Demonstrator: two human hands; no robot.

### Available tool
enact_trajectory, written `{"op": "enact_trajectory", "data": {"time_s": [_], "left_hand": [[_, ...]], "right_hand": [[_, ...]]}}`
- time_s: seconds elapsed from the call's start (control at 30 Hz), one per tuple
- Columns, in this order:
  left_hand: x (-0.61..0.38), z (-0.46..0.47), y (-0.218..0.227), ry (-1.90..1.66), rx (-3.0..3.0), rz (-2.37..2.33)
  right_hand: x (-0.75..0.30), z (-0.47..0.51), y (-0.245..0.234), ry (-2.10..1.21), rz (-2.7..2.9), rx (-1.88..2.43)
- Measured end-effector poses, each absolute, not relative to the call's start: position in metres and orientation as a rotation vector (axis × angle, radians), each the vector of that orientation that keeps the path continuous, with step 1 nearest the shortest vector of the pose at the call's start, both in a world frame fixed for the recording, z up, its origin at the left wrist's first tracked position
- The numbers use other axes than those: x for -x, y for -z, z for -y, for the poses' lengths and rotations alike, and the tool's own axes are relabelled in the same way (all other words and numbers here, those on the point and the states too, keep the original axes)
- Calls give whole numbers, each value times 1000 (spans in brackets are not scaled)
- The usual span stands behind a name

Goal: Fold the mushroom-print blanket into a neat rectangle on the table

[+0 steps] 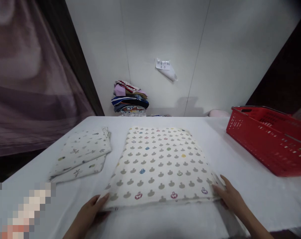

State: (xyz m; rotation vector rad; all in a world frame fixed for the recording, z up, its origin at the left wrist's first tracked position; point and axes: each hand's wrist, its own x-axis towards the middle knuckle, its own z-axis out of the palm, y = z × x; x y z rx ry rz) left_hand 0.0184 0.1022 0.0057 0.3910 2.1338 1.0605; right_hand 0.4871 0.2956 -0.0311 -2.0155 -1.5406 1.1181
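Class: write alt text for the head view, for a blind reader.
The left hand and right hand touch the near corners of a folded patterned cloth on a white table. A smaller cloth lies left of it, a red basket right.

Your left hand [94, 207], by the near left corner of the spotted cloth [160, 166]: bare, forearm bare down to the frame edge. Your right hand [231, 196], by the cloth's near right corner: likewise bare, forearm uncovered too.
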Motion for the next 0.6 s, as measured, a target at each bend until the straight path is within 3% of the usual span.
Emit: {"op": "enact_trajectory", "data": {"time_s": [0.23,0.6], "left_hand": [[-24,-103,-25,-1136,-347,-2114],[-10,-123,-43,-1350,-496,-1898]], "right_hand": [[-499,-296,34,-1255,1368,1841],[-493,-322,-11,-1453,1177,1431]]}}
